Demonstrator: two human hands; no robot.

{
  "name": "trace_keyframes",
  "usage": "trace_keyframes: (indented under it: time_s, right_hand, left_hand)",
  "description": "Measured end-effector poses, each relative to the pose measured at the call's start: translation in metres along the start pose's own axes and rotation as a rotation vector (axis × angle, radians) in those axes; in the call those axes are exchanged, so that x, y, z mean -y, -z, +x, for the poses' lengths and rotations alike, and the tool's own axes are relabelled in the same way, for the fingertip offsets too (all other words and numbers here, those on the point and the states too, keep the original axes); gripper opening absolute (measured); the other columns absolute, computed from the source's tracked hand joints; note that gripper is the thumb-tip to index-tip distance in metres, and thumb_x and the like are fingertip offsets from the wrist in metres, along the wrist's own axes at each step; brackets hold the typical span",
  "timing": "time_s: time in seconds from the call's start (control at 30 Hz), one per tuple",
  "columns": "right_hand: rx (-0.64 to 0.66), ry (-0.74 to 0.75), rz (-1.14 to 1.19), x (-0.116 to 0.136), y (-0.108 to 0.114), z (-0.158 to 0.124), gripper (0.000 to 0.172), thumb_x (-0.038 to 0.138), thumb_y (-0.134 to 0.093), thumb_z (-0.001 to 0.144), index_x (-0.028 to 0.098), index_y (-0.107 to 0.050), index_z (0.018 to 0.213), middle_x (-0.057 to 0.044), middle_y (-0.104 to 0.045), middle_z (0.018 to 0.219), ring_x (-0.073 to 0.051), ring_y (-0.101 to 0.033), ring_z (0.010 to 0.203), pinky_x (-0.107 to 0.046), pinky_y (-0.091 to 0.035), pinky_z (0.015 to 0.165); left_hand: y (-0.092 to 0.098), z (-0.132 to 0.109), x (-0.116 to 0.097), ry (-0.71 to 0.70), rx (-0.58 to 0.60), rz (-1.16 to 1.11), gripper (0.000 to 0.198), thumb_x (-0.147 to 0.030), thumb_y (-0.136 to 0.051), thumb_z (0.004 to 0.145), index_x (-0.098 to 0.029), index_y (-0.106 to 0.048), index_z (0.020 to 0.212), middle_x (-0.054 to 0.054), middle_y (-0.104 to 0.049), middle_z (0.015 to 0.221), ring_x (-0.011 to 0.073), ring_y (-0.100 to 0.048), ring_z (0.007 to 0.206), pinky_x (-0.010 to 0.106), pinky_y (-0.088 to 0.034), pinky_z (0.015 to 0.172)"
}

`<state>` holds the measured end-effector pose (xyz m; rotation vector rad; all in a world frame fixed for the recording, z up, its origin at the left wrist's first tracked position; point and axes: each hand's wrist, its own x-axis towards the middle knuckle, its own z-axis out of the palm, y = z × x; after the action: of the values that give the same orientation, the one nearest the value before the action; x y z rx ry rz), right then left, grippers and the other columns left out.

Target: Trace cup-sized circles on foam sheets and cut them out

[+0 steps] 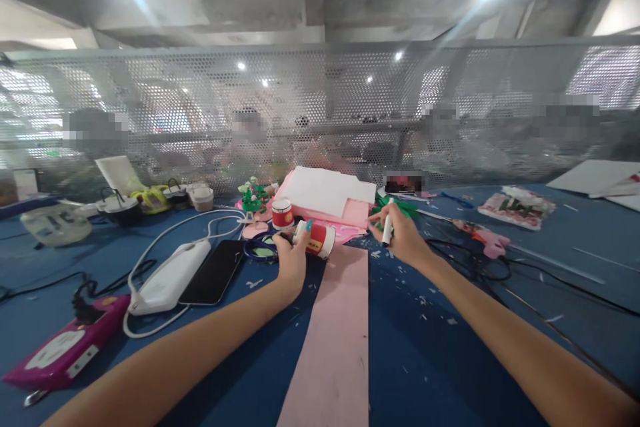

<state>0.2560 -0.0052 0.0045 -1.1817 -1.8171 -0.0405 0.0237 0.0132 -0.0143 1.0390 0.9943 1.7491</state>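
My left hand (291, 257) is closed at the near end of a red and white paper cup (320, 241), tipped on its side. A small white piece with a teal end (303, 229) shows at the thumb; its kind is unclear. In my right hand (403, 233), a white marker with a black end (387, 230) is pinched, black end down. Another red and white cup (283, 215) stands upright just beyond my left hand. Between the hands, white paper sheets (320, 190) lie on pink ones (357, 211). A long pink strip (340, 333) runs toward me.
On the left of the blue table (415, 360) lie a black phone (213, 273), a white power bank (173, 277), cables and a magenta power strip (70, 343). A small green plant model (253, 197) stands behind. Paper scraps and wires lie right; a perforated metal screen (280, 100) spans the back.
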Motion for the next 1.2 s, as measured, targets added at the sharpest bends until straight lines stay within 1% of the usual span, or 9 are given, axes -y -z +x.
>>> trace_keyframes:
  time_s: [0.1, 0.17, 0.37, 0.47, 0.57, 0.73, 0.93, 1.07, 1.2]
  right_hand:
    - [0.273, -0.053, 0.081, 0.009, -0.013, -0.008, 0.041, 0.035, -0.066, 0.066, 0.023, -0.031, 0.085, -0.003, -0.055, 0.084, -0.016, -0.053, 0.066, -0.028, -0.040, 0.060]
    - [0.355, -0.083, 0.055, 0.014, -0.020, -0.011, 0.051, 0.038, -0.073, 0.057, 0.023, -0.031, 0.084, -0.001, -0.052, 0.080, -0.016, -0.050, 0.063, -0.027, -0.038, 0.056]
    - [0.281, -0.140, 0.290, 0.033, -0.020, -0.011, 0.050, 0.037, -0.072, 0.062, 0.024, -0.028, 0.082, 0.005, -0.047, 0.069, -0.012, -0.047, 0.055, -0.024, -0.036, 0.052]
    - [0.361, -0.087, 0.459, 0.036, -0.021, -0.013, 0.041, 0.038, -0.066, 0.069, 0.024, -0.029, 0.080, 0.006, -0.044, 0.068, -0.011, -0.045, 0.058, -0.024, -0.037, 0.054]
    - [0.413, -0.084, 0.427, 0.031, -0.024, -0.016, 0.033, 0.039, -0.060, 0.074, 0.024, -0.031, 0.079, 0.006, -0.040, 0.065, -0.010, -0.039, 0.054, -0.023, -0.034, 0.052]
    - [0.281, -0.084, 0.187, 0.013, -0.021, -0.014, 0.034, 0.038, -0.060, 0.074, 0.024, -0.030, 0.082, 0.007, -0.040, 0.062, -0.014, -0.045, 0.053, -0.026, -0.036, 0.054]
    - [0.060, -0.110, 0.212, 0.017, -0.017, -0.010, 0.027, 0.043, -0.050, 0.080, 0.024, -0.031, 0.076, 0.003, -0.052, 0.061, -0.017, -0.055, 0.055, -0.027, -0.040, 0.053]
    - [-0.035, -0.041, 0.068, 0.024, -0.016, -0.010, 0.024, 0.038, -0.054, 0.078, 0.024, -0.035, 0.079, -0.001, -0.060, 0.071, -0.017, -0.058, 0.059, -0.026, -0.041, 0.054]
    - [-0.302, -0.054, -0.074, 0.017, -0.009, -0.004, 0.016, 0.033, -0.049, 0.081, 0.023, -0.036, 0.080, 0.001, -0.057, 0.063, -0.016, -0.056, 0.052, -0.025, -0.039, 0.051]
  left_hand:
    - [-0.002, -0.002, -0.004, -0.028, -0.007, 0.033, 0.039, -0.033, -0.070, 0.066, -0.022, -0.036, 0.081, -0.002, -0.049, 0.083, 0.0121, -0.053, 0.078, 0.025, -0.048, 0.071]
    - [-0.004, -0.005, -0.007, -0.033, -0.005, 0.032, 0.040, -0.033, -0.071, 0.065, -0.022, -0.036, 0.079, -0.002, -0.048, 0.081, 0.0120, -0.053, 0.077, 0.025, -0.049, 0.070]
    - [-0.004, -0.007, -0.005, -0.073, 0.022, 0.039, 0.038, -0.034, -0.069, 0.066, -0.020, -0.037, 0.081, -0.002, -0.046, 0.082, 0.0108, -0.053, 0.077, 0.025, -0.049, 0.071]
    - [-0.002, -0.006, -0.005, -0.090, 0.019, 0.032, 0.036, -0.036, -0.067, 0.069, -0.021, -0.037, 0.082, -0.002, -0.047, 0.082, 0.0104, -0.052, 0.076, 0.025, -0.048, 0.071]
    - [-0.002, -0.007, -0.005, -0.073, 0.025, -0.019, 0.036, -0.037, -0.066, 0.070, -0.021, -0.036, 0.082, -0.002, -0.047, 0.082, 0.0105, -0.052, 0.075, 0.025, -0.049, 0.070]
    - [-0.002, -0.006, -0.004, -0.077, 0.017, -0.018, 0.037, -0.036, -0.067, 0.068, -0.021, -0.035, 0.082, -0.002, -0.045, 0.081, 0.0104, -0.051, 0.074, 0.025, -0.049, 0.072]
    - [-0.004, -0.010, -0.009, -0.181, 0.093, 0.008, 0.034, -0.033, -0.063, 0.072, -0.021, -0.034, 0.086, 0.002, -0.047, 0.094, 0.0122, -0.054, 0.082, 0.030, -0.049, 0.078]
    - [-0.006, -0.018, -0.013, -0.255, 0.262, 0.117, 0.037, -0.027, -0.065, 0.068, -0.020, -0.036, 0.091, 0.006, -0.048, 0.104, 0.0160, -0.055, 0.093, 0.033, -0.048, 0.085]
    - [-0.013, -0.022, -0.010, -0.294, 0.533, 0.181, 0.045, -0.022, -0.070, 0.062, -0.021, -0.034, 0.087, 0.011, -0.048, 0.117, 0.0215, -0.053, 0.107, 0.037, -0.046, 0.089]
